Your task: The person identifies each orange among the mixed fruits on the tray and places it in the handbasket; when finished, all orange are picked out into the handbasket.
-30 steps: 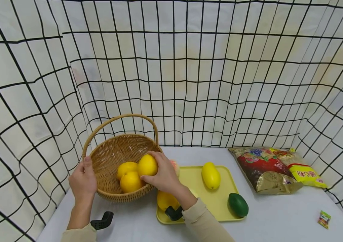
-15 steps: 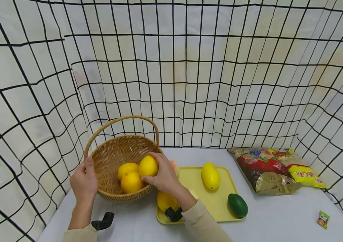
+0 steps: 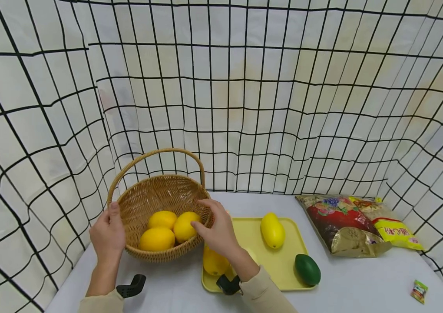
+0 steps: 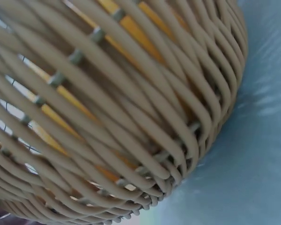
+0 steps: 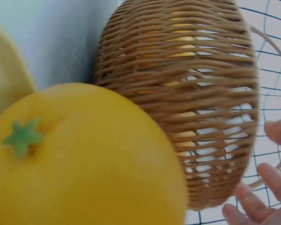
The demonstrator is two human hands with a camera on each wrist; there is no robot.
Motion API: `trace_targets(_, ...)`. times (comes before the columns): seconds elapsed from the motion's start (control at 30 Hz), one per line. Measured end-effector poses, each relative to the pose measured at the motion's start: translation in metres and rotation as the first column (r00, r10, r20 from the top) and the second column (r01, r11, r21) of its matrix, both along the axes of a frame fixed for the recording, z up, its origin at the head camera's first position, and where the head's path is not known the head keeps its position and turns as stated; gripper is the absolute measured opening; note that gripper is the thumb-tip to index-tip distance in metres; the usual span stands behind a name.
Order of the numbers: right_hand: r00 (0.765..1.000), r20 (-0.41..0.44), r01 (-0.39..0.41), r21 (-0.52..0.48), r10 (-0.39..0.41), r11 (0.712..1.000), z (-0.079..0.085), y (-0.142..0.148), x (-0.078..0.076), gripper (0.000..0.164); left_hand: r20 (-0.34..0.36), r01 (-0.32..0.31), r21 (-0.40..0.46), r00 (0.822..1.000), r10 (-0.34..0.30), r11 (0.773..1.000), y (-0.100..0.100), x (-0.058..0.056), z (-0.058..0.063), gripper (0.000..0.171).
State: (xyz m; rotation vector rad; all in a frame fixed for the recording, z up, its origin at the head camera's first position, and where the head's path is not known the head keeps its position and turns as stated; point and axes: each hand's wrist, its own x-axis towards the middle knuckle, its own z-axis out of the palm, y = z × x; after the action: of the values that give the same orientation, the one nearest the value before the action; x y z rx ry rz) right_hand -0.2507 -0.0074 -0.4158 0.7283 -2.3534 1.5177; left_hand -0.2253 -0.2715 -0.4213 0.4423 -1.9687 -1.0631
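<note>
My left hand (image 3: 108,232) grips the left rim of a wicker basket (image 3: 166,191), by the foot of its arched handle. The basket tilts toward me, with three yellow-orange fruits (image 3: 157,239) lying in it. My right hand (image 3: 221,230) is at the right rim, beside the nearest fruit (image 3: 185,227), its fingers spread and holding nothing. In the right wrist view its fingers (image 5: 257,204) are apart near the basket rim. A large yellow-orange fruit (image 5: 93,159) with a green star-shaped stem fills the front of that view. The left wrist view shows only the basket's woven side (image 4: 117,108).
Right of the basket lies a yellow tray (image 3: 288,278) with an oval yellow fruit (image 3: 272,230), a dark green fruit (image 3: 307,270) and a yellow-orange fruit (image 3: 214,261) partly under my right arm. Two food bags (image 3: 346,224) and a small packet (image 3: 419,291) lie farther right.
My right hand has let go of the yellow-orange fruit, which now lies in the basket, and has drawn slightly right. The fruits inside have shifted left and down. My left hand keeps its grip.
</note>
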Motion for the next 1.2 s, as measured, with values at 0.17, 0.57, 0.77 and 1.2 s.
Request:
trace_targets(0.17, 0.998, 0.043, 0.053, -0.094, -0.049, 0.994, 0.008, 0.012, 0.007, 0.034, -0.036, -0.002, -0.003, 0.999, 0.002, 1.000, -0.001, 0.000, 0.002, 0.060)
trace_targets(0.57, 0.996, 0.092, 0.025, -0.047, -0.020, 0.999, 0.030, 0.044, 0.020, 0.030, -0.012, -0.029, 0.003, 0.999, 0.029, 1.000, -0.002, 0.002, 0.002, 0.061)
trace_targets(0.77, 0.993, 0.077, 0.087, -0.038, -0.084, 0.995, 0.031, 0.067, 0.012, 0.026, -0.015, -0.026, 0.003, 1.000, 0.026, 1.000, -0.002, 0.001, 0.001, 0.061)
trace_targets(1.2, 0.970, 0.137, 0.214, -0.093, -0.200, 0.973, 0.038, 0.103, 0.002, 0.029, 0.005, -0.020, 0.007, 1.000, 0.020, 1.000, 0.000, 0.000, 0.001, 0.061)
